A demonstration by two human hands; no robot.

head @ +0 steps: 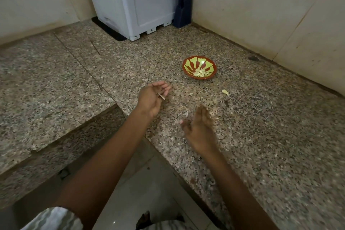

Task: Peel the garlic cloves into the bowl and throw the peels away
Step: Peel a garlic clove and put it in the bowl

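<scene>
By the inner edge of a granite countertop (pixel 261 136), a left hand (pixel 152 97) is curled loosely round a peel scrap (pixel 161 96); a blurred right hand (pixel 198 129) is spread, empty. In the bowl (pixel 188 61), peeled cloves (pixel 200 73) are gathered; one clove (pixel 225 92) is left on open stone nearby.

granite counter (pixel 261 136), bowl (pixel 188 65), loose garlic clove (pixel 225 92), white appliance (pixel 138 5), knife block (pixel 182 11)
</scene>
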